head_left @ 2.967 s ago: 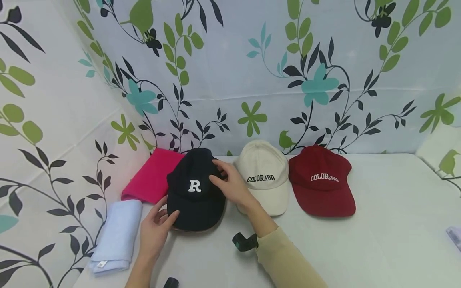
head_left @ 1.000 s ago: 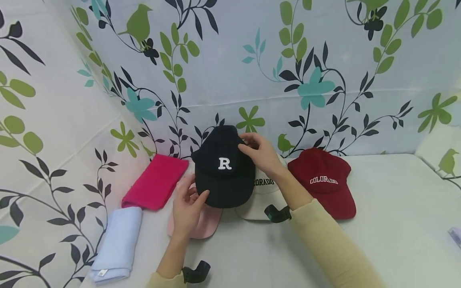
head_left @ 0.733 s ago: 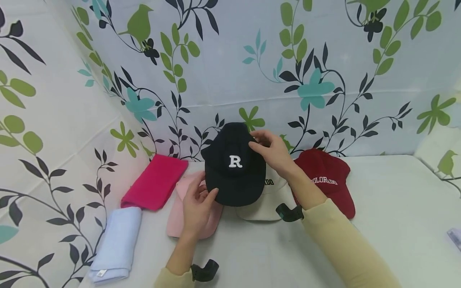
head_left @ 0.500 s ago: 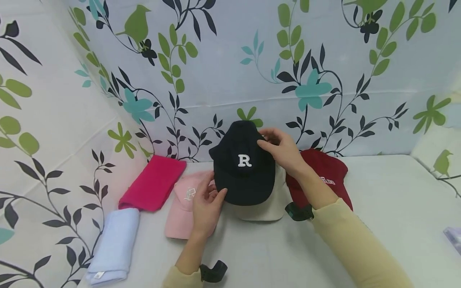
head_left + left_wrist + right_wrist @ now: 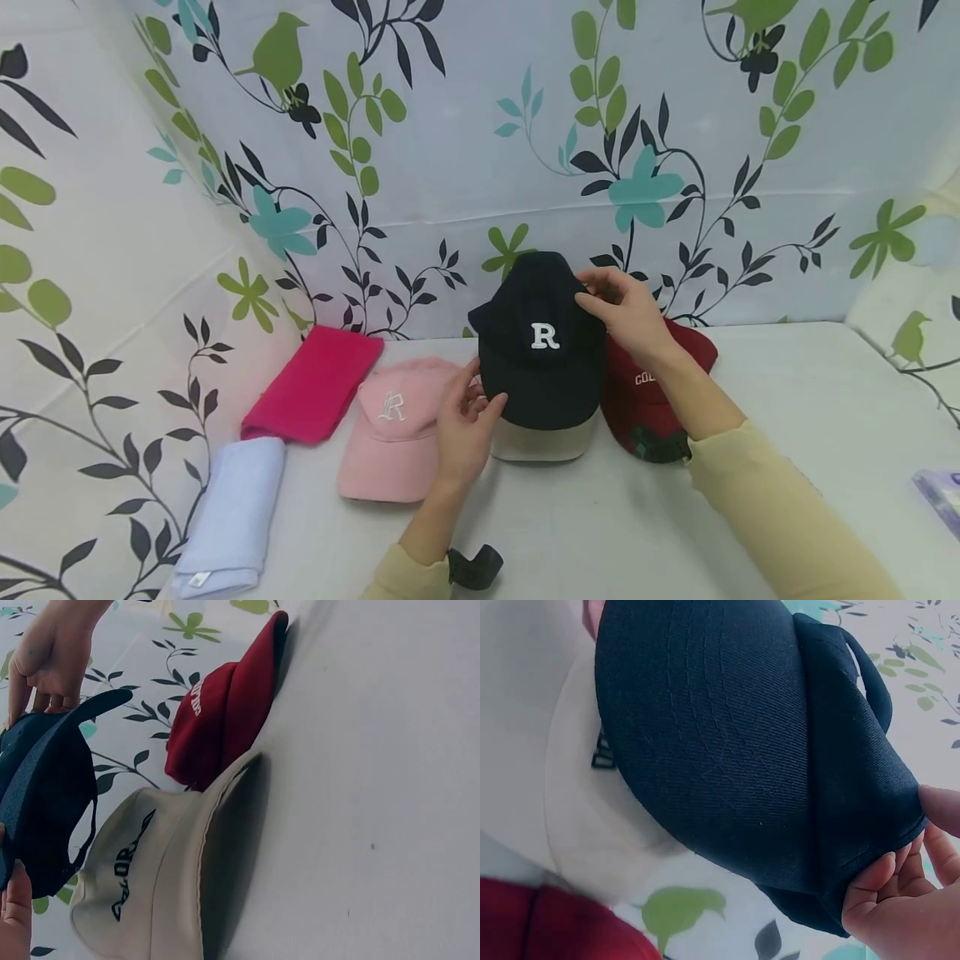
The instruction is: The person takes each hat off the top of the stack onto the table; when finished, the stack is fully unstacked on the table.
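The desk (image 5: 817, 392) is widest open right of the red cap (image 5: 628, 408), up to a purple item (image 5: 943, 500) at the edge, though the right sleeve (image 5: 787, 517) crosses its near part. Free space also lies between the 2 sleeves, where a black wrist device (image 5: 474, 568) juts in. Beneath the black cap (image 5: 536, 367) the beige cap (image 5: 542, 444) stands in the way; patterned cloth (image 5: 450, 200) bars the back.

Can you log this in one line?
left hand: holds black cap | right hand: same | black cap: midair | below: cream cap
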A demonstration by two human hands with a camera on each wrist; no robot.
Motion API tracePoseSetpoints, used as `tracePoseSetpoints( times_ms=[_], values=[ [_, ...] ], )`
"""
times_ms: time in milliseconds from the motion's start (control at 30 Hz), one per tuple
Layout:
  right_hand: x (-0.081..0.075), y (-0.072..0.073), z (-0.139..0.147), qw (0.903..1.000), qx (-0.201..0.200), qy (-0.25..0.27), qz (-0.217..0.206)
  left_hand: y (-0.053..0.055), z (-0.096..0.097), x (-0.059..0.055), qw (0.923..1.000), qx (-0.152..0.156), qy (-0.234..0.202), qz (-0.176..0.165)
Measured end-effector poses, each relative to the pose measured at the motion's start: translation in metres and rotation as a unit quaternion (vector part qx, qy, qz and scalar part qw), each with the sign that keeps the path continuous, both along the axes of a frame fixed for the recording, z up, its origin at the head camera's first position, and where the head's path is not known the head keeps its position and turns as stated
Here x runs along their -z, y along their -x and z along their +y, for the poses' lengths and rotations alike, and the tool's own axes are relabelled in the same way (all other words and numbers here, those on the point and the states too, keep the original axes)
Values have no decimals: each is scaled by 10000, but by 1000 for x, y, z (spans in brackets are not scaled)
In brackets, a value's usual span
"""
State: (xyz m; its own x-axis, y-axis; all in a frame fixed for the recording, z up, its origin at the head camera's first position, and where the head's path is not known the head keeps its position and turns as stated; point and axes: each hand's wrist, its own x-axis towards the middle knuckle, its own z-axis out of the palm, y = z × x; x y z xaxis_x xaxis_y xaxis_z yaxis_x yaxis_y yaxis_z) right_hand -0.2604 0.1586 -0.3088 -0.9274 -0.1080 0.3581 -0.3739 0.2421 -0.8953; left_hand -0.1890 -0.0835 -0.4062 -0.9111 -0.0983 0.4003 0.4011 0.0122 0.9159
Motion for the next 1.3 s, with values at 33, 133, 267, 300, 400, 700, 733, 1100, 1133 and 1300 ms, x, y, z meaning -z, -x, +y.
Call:
tracePoseSetpoints(
  times_ms=[33,133,267,300,400,700,733,1100,1133,1300],
  values=[
    [0,0,3,10000,27,-3,12,1,3,0,10000,23,-8,45],
    [-1,-2,12,9999,149,-38,-5,4,13,1,9998,77,-48,161],
    [-2,-4,24,9997,228,54,-113,7,27,4,9996,98,-194,179],
    [-2,-5,27,9996,228,107,-145,8,30,5,9996,95,-210,190],
    [-2,-6,37,9993,266,198,-176,10,40,8,9995,98,-204,224],
    [4,-11,68,9985,460,76,-269,13,68,15,9988,300,-317,204],
    [5,-11,71,9985,470,70,-259,13,71,15,9988,320,-327,189],
    [10,-10,103,9978,629,19,-194,13,105,19,9985,445,-331,5],
    [10,-10,107,9978,642,18,-194,12,108,19,9983,463,-353,12],
    [11,-10,125,9977,661,68,-141,12,127,18,9972,542,-512,101]
  ],
)
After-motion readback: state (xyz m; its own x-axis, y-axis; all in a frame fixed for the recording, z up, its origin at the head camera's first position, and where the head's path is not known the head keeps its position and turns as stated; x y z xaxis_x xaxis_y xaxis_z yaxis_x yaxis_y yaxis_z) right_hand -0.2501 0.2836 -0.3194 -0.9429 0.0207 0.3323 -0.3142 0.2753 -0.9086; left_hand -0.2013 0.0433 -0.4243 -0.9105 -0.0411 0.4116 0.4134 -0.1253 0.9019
